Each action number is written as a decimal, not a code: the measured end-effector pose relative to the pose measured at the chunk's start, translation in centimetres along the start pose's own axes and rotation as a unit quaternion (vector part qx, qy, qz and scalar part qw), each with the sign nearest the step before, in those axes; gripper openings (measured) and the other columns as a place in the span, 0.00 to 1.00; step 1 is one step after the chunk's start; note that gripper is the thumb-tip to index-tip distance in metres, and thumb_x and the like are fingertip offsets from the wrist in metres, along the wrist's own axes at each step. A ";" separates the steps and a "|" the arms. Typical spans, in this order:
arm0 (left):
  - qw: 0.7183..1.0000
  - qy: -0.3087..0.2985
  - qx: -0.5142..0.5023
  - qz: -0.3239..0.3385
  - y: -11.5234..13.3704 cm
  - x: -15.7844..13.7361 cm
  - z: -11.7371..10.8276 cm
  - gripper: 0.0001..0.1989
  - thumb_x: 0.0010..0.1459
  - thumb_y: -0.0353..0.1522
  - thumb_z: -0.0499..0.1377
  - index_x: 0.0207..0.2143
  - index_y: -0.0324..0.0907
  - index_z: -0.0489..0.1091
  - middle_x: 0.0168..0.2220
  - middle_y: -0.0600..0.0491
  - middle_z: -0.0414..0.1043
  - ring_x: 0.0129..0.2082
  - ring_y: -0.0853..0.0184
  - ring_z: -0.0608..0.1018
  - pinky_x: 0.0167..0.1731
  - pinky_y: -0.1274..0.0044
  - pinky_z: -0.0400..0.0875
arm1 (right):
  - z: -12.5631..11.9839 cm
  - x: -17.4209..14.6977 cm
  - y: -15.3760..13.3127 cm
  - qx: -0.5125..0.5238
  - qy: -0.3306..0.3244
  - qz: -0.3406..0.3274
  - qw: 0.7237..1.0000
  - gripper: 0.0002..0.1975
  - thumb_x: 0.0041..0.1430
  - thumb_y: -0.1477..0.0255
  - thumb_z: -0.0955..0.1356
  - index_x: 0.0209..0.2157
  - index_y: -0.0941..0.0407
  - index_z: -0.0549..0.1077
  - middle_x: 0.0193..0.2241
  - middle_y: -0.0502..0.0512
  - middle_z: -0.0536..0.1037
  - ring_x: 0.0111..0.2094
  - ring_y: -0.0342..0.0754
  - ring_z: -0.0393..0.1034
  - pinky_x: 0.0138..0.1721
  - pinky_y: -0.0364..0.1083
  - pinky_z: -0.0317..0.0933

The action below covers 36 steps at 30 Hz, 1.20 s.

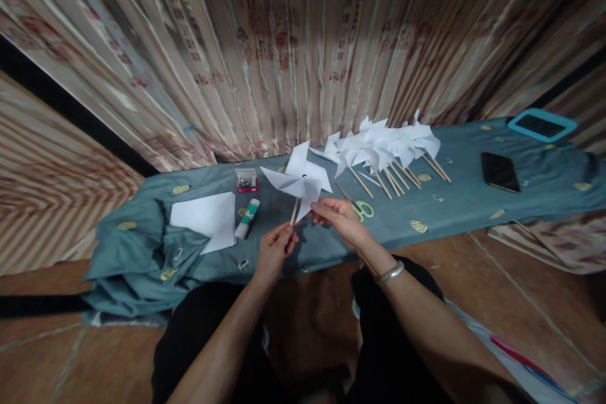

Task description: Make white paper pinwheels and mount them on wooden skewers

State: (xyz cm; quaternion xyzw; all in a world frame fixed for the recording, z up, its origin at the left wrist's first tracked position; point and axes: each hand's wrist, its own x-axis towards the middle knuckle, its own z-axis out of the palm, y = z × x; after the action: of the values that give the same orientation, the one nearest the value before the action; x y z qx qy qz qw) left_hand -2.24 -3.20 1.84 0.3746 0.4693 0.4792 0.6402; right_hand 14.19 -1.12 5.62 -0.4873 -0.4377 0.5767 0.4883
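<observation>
A white paper pinwheel (303, 178) with a dark pin at its centre is held up in front of me over the cloth. My left hand (277, 246) is closed around its thin wooden stick, below the blades. The fingers of my right hand (338, 218) pinch the tip of the lowest blade. Green-handled scissors (363, 210) lie just behind my right hand. To the right, several finished-looking white pinwheels (392, 142) lie in an overlapping row, their sticks pointing toward me.
A green-grey cloth (454, 208) covers the long, low surface. At left are white paper sheets (203, 218), a glue stick (247, 219) and a small open box of metal pins (247, 182). A black phone (500, 172) and a blue-framed tablet (542, 125) lie right. Curtains (293, 63) hang behind.
</observation>
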 end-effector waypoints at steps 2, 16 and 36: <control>1.000 -0.003 0.001 -0.001 0.1 0.0 0.1 0.23 0.44 0.45 0.67 0.36 0.36 0.77 0.19 0.58 0.66 0.13 0.80 0.56 0.15 0.81 0.43 | 0.2 0.0 0.0 -0.001 -0.008 0.003 1.000 0.21 0.40 0.51 0.75 0.21 0.56 0.78 0.17 0.48 0.73 0.20 0.40 0.62 0.24 0.41 0.55; 1.000 -0.001 -0.006 -0.001 0.4 -0.1 0.0 0.22 0.44 0.44 0.67 0.37 0.36 0.78 0.19 0.58 0.66 0.14 0.80 0.56 0.15 0.81 0.43 | -2.1 0.1 -0.6 -0.023 0.036 -0.014 0.999 0.22 0.42 0.49 0.74 0.23 0.57 0.79 0.21 0.54 0.79 0.18 0.39 0.59 0.20 0.41 0.51; 0.999 -0.036 0.000 -0.008 0.3 -0.3 0.3 0.20 0.46 0.44 0.67 0.35 0.37 0.78 0.19 0.58 0.66 0.13 0.80 0.56 0.16 0.80 0.42 | -5.7 2.2 0.3 0.042 0.126 0.001 0.991 0.19 0.30 0.57 0.80 0.24 0.55 0.79 0.20 0.49 0.77 0.23 0.40 0.68 0.24 0.41 0.59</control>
State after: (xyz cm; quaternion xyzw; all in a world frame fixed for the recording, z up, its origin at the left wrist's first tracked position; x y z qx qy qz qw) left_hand -2.10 -3.46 2.24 0.3878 0.4487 0.4602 0.6606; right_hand 19.65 1.20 4.20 -0.5355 -0.3476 0.5288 0.5592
